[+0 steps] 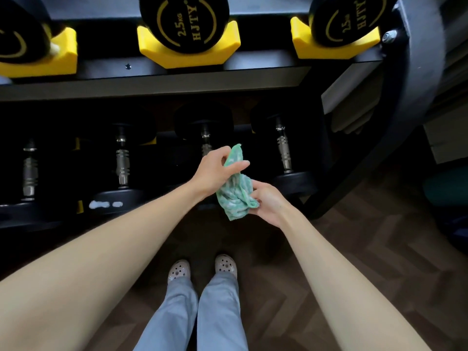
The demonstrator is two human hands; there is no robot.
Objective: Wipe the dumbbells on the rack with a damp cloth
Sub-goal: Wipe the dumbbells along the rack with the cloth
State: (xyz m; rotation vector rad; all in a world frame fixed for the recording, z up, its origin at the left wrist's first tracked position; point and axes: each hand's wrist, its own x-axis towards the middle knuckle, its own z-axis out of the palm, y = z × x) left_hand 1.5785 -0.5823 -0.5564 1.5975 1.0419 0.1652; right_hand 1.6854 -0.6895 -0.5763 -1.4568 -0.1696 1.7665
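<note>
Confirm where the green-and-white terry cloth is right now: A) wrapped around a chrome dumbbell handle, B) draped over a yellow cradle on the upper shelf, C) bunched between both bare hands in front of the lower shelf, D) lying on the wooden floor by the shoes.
C: the green-and-white terry cloth is gripped by the left hand and right hand, clear of the dumbbells.

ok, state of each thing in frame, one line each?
cloth: bunched, held in both hands, off the dumbbells
left hand: pinching the cloth's top
right hand: gripping the cloth's lower edge
upper dumbbells: seated in yellow cradles
lower dumbbells: racked; one end has white smears
</note>
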